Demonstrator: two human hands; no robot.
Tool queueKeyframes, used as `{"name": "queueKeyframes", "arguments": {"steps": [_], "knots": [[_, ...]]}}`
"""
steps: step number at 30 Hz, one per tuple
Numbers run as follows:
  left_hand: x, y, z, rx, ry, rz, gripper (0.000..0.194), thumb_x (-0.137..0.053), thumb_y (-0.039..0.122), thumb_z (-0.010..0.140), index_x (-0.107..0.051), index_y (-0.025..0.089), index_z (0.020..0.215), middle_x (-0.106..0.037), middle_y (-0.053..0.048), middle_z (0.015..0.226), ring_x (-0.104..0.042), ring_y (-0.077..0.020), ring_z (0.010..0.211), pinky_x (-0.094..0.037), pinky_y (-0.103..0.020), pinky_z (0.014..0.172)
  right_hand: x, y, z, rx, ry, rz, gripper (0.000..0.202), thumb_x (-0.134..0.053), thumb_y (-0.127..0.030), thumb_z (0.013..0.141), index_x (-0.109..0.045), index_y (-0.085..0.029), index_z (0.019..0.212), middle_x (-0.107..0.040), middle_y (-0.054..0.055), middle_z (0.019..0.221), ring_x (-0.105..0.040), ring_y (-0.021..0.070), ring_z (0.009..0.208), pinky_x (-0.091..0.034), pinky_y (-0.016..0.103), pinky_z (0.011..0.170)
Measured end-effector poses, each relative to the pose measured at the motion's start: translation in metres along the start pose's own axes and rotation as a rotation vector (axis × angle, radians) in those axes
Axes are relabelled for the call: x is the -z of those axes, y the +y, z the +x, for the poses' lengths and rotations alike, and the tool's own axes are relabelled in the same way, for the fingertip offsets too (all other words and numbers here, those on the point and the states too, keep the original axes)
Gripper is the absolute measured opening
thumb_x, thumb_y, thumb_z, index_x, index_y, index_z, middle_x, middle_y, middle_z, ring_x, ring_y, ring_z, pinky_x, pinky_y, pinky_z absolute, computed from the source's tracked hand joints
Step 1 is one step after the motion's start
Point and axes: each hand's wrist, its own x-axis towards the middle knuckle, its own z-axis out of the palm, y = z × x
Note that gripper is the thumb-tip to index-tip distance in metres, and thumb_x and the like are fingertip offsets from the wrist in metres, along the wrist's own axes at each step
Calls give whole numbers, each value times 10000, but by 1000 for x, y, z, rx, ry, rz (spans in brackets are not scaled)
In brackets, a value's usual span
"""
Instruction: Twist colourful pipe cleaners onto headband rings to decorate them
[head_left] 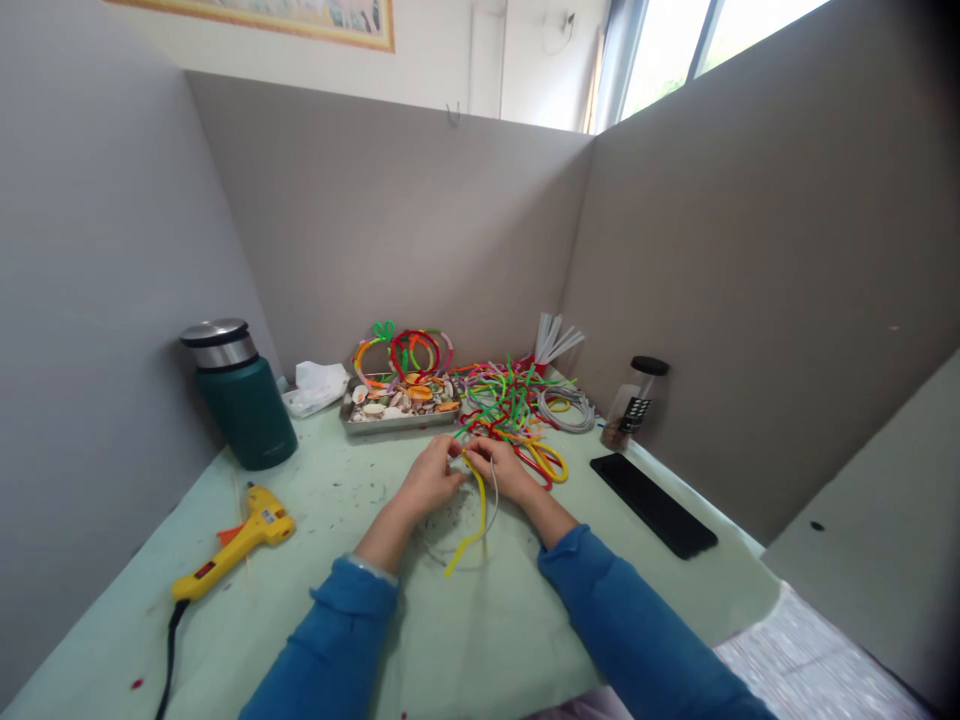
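Treat the yellow pipe cleaner (481, 505), pinched at its upper end by left hand (431, 478) and right hand (502, 471) above the pale green tabletop (450, 650), as probably light, soft and easily kinked, best gripped near that end.

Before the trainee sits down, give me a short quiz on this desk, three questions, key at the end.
1. True or false: the glue gun lies to the left of the left hand.
2. What holds the shells? A) a cup, B) a metal tray, C) a jar.
3. Fill in: the bright strip hanging between the left hand and the right hand is ____.

Key: 1 true; 2 B; 3 yellow.
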Motion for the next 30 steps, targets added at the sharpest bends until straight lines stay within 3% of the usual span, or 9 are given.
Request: {"name": "queueKeyframes", "arguments": {"steps": [6, 14, 20, 25, 30], "knots": [[-2, 8, -4, -86, 6, 320, 236, -587, 241, 739, -496, 194, 952, -536, -53, 961, -540, -185, 834, -400, -283, 705, -2, -2, 0, -56, -10, 88, 193, -536, -325, 773, -583, -153, 699, -521, -16, 631, -445, 114, 584, -359, 228, 555], [3, 13, -8, -92, -49, 443, 134, -472, 298, 855, -519, 217, 951, -561, -65, 1002, -569, -188, 844, -384, -259, 663, 1, 0, 1, -91, -65, 146, 197, -555, -328, 763, -594, -150, 688, -547, -14, 642, -468, 117, 601, -372, 230, 570], [3, 8, -6, -135, -32, 363, 154, -438, 305, 871, -554, 217, 919, -579, -63, 948, -558, -185, 794, -381, -259, 662, 3, -1, 1, -111, -97, 216, 181, -581, -320, 748, -611, -149, 697, -548, -13, 626, -465, 112, 572, -368, 232, 549], [2, 5, -3, -71, 4, 235, 156, -450, 251, 848, -599, 207, 849, -600, -64, 881, -540, -176, 787, -376, -254, 695, 2, 0, 0, -91, -87, 163, 182, -572, -309, 759, -619, -156, 674, -547, -13, 598, -467, 114, 566, -370, 229, 553], [-3, 1, 3, 41, 105, 27, 112, -549, 253, 764, -602, 181, 695, -595, -30, 667, -496, -143, 624, -338, -240, 604, 0, 5, 0, -74, -88, 139, 151, -548, -273, 772, -622, -156, 712, -575, -5, 639, -496, 120, 600, -386, 228, 579]]}}
